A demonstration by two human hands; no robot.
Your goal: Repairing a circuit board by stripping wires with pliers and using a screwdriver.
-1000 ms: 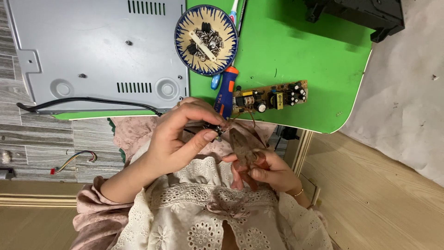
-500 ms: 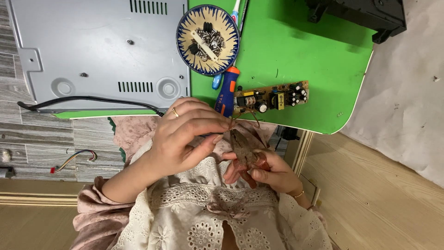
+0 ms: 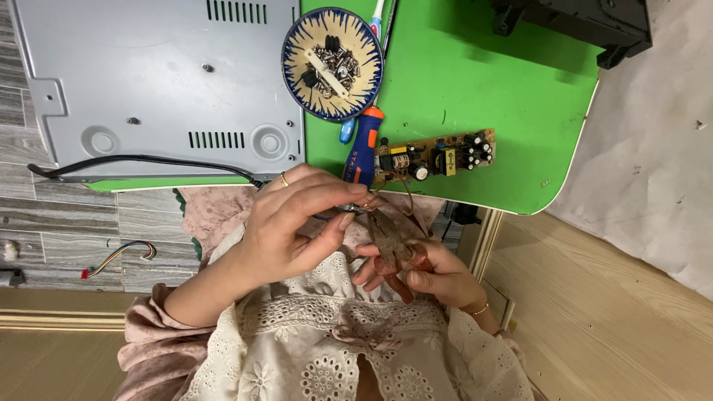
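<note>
Compared with a second ago, the left hand (image 3: 297,230) has been spread wider over the work, its fingers now covering what was pinched; the right hand (image 3: 434,275) is little changed. At upper centre of the frame, a blue-rimmed bowl (image 3: 293,70) on the green table (image 3: 505,96) holds small screws and metal parts. At centre, the left grip is closed on thin wires (image 3: 405,194) leading from the circuit board (image 3: 438,157). Just right of it, rusty pliers (image 3: 388,241) are clasped in the right grip, fingers wrapped around the handles.
</note>
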